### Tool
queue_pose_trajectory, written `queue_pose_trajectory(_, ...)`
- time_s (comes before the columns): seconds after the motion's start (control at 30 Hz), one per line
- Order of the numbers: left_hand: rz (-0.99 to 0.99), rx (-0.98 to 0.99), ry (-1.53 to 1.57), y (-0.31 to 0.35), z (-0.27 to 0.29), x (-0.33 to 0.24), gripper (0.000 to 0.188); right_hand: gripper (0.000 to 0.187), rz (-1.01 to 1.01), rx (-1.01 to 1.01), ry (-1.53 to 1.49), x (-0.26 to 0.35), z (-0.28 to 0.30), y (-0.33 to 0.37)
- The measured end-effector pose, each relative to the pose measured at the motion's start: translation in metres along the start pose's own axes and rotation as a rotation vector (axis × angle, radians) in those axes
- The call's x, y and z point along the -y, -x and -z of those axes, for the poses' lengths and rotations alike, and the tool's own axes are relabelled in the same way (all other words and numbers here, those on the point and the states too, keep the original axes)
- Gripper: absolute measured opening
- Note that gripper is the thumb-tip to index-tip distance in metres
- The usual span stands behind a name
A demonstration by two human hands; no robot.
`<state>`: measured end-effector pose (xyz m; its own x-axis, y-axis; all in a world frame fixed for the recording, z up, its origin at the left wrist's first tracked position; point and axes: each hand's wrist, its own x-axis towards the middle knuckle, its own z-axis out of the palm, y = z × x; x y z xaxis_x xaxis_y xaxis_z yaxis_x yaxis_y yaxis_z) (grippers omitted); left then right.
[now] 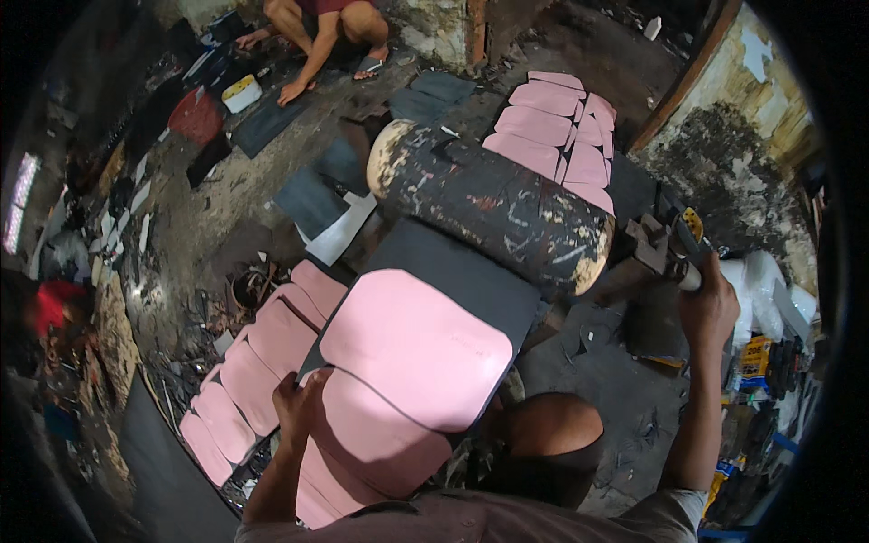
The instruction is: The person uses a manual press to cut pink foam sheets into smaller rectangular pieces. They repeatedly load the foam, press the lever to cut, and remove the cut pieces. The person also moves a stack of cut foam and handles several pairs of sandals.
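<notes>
A long black sheet point(457, 267) carrying rounded pink panels point(416, 344) runs down from a thick, scuffed roller point(489, 204) toward my lap. More pink panels point(534, 122) lie on black material beyond the roller. At the sheet's left edge my left hand point(300, 400) is closed on it, thumb near the seam between two panels, other fingers partly hidden. My right hand point(711, 303) is wrapped around a pale round handle point(685, 274) beside the metal block point(647, 242) at the roller's right end.
Another strip of pink panels point(240, 389) lies on the left. Dark cut sheets point(317, 195) and scraps litter the floor. A person point(321, 45) crouches at the far left near a red bucket point(195, 116). Plastic bags point(760, 285) and packages stand at right, beside a stained wall point(751, 118).
</notes>
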<state>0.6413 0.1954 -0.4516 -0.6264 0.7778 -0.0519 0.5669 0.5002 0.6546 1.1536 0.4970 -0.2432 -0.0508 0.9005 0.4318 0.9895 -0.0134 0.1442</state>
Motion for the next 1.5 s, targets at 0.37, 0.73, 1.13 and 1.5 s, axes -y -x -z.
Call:
queue_pose_trajectory(0.37,0.272,0.046,0.338,-0.100,-0.072,-0.104,0.055,0.045,0.054,0.049,-0.759,-0.002,-0.366,0.025)
queue_pose_trajectory(0.73,0.046,0.880,0.329,-0.077,-0.020,-0.012,0.066,0.045,0.129,1.038,-0.445,0.042,-0.056,0.213)
queue_pose_trajectory(1.13,0.379,0.911,-0.025,-0.002,0.038,0.053,0.076,0.053,0.090,-0.429,-0.085,-0.059,-0.141,-0.098)
queue_pose_trajectory(1.5,0.309,0.547,0.511,-0.082,-0.027,-0.100,0.041,0.042,0.259,1.176,-0.144,0.024,-0.266,0.251)
